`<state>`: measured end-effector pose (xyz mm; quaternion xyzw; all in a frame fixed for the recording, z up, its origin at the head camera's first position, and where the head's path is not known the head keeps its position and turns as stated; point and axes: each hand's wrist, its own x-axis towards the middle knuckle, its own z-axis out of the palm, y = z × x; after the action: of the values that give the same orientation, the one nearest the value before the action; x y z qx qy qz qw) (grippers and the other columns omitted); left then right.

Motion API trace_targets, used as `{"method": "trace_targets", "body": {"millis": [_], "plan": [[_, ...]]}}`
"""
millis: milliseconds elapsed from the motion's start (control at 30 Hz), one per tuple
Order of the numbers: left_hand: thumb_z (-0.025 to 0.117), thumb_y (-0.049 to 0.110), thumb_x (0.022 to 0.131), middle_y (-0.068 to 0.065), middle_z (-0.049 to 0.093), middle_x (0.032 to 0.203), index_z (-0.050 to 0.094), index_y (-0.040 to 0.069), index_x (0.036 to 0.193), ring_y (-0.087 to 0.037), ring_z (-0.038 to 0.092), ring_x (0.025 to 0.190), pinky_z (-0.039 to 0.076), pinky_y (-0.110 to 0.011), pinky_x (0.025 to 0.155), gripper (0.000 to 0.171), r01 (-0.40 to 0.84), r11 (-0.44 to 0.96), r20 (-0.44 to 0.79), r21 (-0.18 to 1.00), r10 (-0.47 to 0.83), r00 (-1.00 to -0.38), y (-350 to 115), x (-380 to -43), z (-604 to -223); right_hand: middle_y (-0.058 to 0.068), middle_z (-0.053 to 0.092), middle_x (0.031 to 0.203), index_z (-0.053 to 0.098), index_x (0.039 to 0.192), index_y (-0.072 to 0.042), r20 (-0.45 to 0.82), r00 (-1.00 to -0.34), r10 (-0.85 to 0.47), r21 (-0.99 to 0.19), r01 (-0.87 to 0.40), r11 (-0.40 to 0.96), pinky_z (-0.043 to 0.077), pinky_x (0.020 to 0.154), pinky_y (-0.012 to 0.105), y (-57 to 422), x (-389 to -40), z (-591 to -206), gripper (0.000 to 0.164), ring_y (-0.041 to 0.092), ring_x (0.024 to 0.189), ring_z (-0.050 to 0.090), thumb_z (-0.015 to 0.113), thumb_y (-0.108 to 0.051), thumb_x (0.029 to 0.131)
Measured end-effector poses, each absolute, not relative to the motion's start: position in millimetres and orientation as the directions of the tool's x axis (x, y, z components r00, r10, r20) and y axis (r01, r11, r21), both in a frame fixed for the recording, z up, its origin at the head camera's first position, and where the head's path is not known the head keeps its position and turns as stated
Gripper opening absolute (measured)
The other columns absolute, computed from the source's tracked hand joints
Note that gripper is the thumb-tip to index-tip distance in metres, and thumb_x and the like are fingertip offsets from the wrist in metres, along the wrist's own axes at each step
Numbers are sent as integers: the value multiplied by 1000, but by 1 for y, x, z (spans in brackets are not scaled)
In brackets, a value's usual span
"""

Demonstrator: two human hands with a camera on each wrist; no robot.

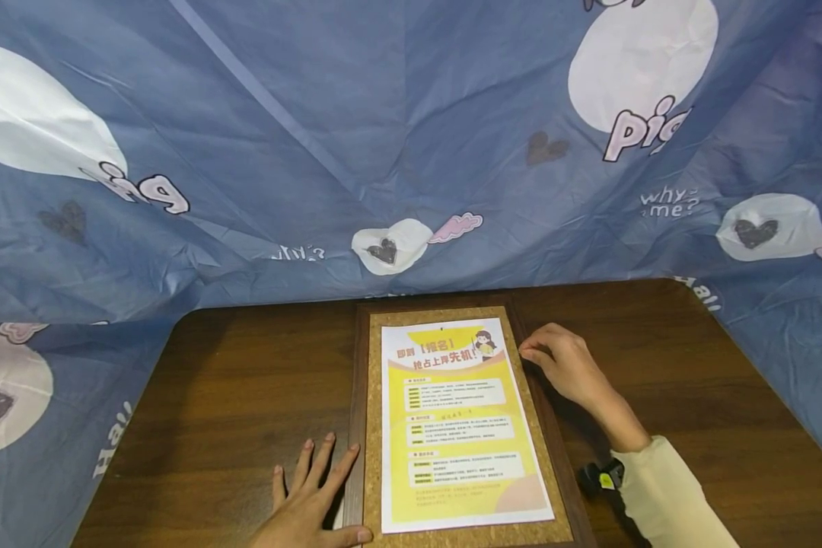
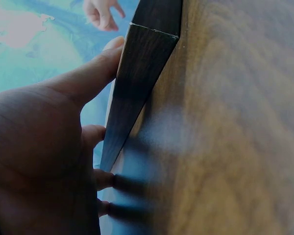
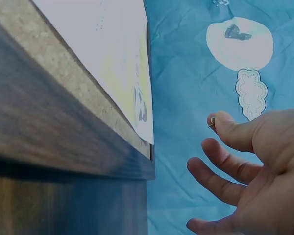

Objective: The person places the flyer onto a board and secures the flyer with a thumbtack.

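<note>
A cork board [image 1: 374, 426] with a dark wooden frame lies on the table. On it is a yellow-and-white printed poster [image 1: 466, 426], with a small dark pin [image 1: 441, 329] at its top middle. My left hand [image 1: 308, 495] is spread at the board's lower left; its thumb touches the frame, and the fingers reach toward the frame's side. Off the board's upper right edge, my right hand [image 1: 568, 365] pinches a small metal thumbtack [image 3: 212, 122] between thumb and index finger. The other fingers of that hand are loosely bent in the right wrist view.
The brown wooden table [image 1: 267, 365] extends on both sides of the board. Behind it hangs a blue printed cloth [image 1: 301, 190]. A small black object with a yellow-green label [image 1: 606, 481] is beside the right sleeve [image 1: 664, 487].
</note>
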<state>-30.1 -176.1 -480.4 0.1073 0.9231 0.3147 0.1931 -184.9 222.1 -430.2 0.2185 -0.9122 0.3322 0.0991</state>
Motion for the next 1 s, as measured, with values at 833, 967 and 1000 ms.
{"method": "trace_targets", "body": {"millis": [833, 967, 1000], "plan": [[72, 64, 78, -22, 1, 163, 23, 22, 159, -54, -8, 143, -8, -84, 93, 104, 79, 783, -288, 617, 318, -903, -177, -32, -484, 9, 64, 92, 74, 90, -1, 323, -873, -365, -575, -487, 657, 51, 75, 43, 193, -207, -426, 4, 27, 87, 62, 72, -4, 89], [72, 64, 78, -22, -1, 163, 22, 21, 159, -54, -9, 143, -9, -84, 93, 104, 75, 781, -295, 620, 320, -900, -177, -32, -484, 8, 64, 91, 74, 90, 1, 314, -878, -361, -577, -478, 662, 49, 73, 41, 187, -210, -425, 5, 24, 84, 60, 73, -4, 87], [72, 64, 78, -22, -1, 163, 22, 21, 159, -54, -9, 143, -9, -84, 93, 104, 75, 781, -294, 620, 320, -901, -177, -32, -484, 8, 64, 91, 74, 90, 0, 312, -879, -360, -576, -476, 664, 49, 73, 41, 186, -211, -424, 5, 24, 84, 60, 74, -4, 87]]}}
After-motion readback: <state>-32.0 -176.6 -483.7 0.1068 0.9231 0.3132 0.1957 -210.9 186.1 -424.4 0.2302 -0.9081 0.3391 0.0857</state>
